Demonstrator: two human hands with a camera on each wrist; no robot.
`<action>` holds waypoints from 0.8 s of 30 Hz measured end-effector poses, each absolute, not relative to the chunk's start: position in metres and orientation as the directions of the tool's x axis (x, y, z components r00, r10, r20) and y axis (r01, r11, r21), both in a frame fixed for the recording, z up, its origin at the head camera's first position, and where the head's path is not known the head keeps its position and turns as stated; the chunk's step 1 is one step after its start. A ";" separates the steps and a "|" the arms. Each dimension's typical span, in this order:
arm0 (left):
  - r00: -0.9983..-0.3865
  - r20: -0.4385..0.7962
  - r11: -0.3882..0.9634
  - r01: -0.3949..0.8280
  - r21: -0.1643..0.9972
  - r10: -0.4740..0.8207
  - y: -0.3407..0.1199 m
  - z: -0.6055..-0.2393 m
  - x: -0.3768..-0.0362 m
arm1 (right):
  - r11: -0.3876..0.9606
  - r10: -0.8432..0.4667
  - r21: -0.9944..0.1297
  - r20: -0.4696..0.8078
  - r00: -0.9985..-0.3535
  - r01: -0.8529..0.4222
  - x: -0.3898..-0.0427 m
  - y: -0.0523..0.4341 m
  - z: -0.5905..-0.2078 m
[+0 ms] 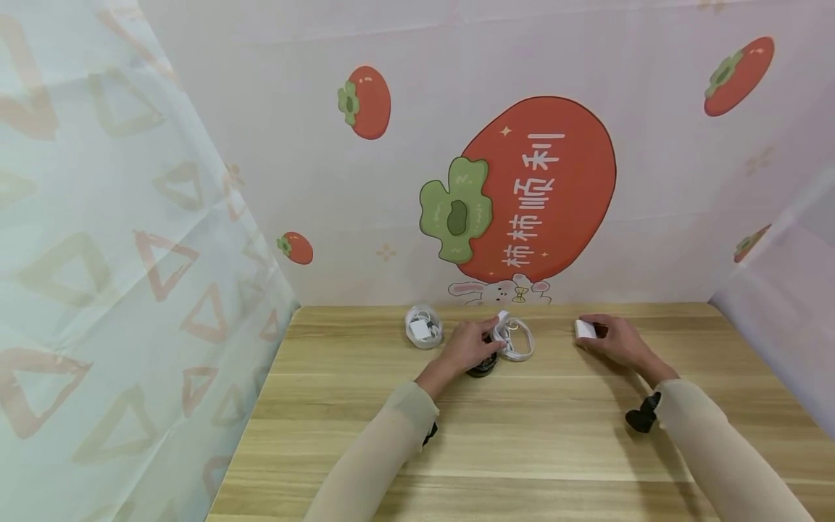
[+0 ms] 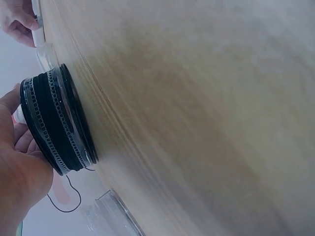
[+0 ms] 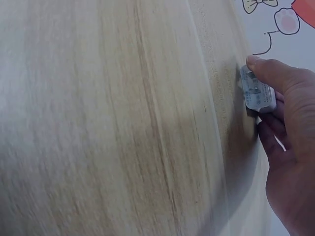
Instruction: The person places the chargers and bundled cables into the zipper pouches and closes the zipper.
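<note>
My left hand [image 1: 464, 349] reaches over a round black case [image 2: 49, 120] with a ribbed side, which lies on the table. Its thumb and fingers pinch a small white piece [image 1: 501, 323] beside a coiled white cable [image 1: 520, 355]; the piece's kind is hard to make out. To the right, my right hand [image 1: 616, 341] grips a white charger plug [image 3: 258, 91] between thumb and fingers. Two metal prongs and small print show on the plug's face. In the head view the left hand partly covers the black case.
A clear round container [image 1: 411, 341] with a white adapter and cable sits left of the black case. The wooden table [image 1: 509, 449] meets a printed wall covering [image 1: 313, 167] at the back. A thin black cord [image 2: 74, 209] loops near the case.
</note>
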State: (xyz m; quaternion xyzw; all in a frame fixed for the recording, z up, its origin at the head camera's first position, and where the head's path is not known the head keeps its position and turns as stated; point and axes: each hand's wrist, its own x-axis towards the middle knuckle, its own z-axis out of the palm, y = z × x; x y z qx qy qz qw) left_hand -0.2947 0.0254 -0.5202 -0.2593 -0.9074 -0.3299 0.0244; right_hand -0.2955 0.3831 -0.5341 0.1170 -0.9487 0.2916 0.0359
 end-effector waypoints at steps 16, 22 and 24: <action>-0.868 0.203 0.652 0.477 0.589 0.453 0.025 -0.519 -0.294 | 0.796 -0.167 -0.574 0.102 -0.981 -0.195 -0.293 0.380 -0.532; -0.867 0.204 0.665 0.483 0.569 0.456 0.025 -0.518 -0.294 | 0.791 -0.174 -0.578 0.099 -0.980 -0.199 -0.293 0.380 -0.531; -0.865 0.202 0.662 0.485 0.572 0.459 0.025 -0.517 -0.294 | 0.792 -0.169 -0.579 0.101 -0.980 -0.196 -0.292 0.379 -0.531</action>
